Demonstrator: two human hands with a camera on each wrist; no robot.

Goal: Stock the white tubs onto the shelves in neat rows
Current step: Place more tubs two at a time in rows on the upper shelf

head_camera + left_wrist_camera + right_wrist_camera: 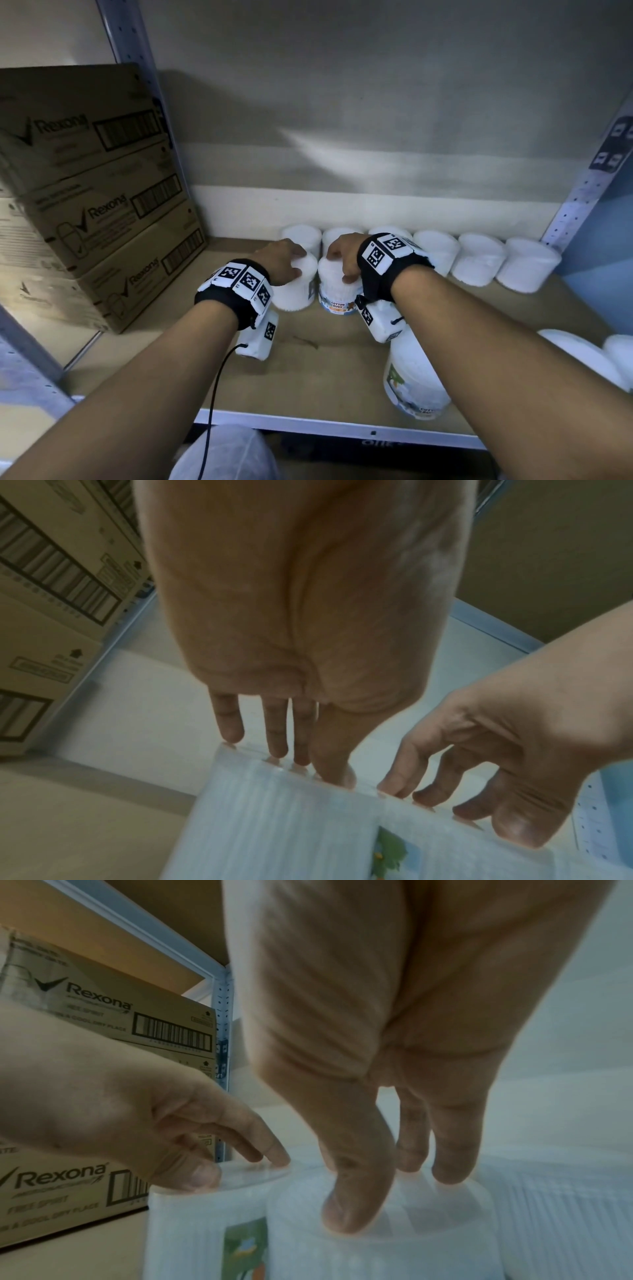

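Left hand (pixel 282 262) fingertips curled over one white round plastic tub (pixel 297 284), right hand (pixel 344 257) likewise gripping its neighbour tub (pixel 337 287), both upright on the brown shelf (pixel 308 373) before the back row, wrist views alone showing green labels, head view a fallen tub (pixel 416 383).

The right forearm hides part of a white round plastic tub (pixel 416 383); two more white tubs (pixel 582 359) are cut off at right.

Two white tubs (pixel 297 284) (pixel 337 286) stand upright, side by side, touching. At 12 o'clock behind them, a row of tubs (pixel 479 258) lines the back wall.
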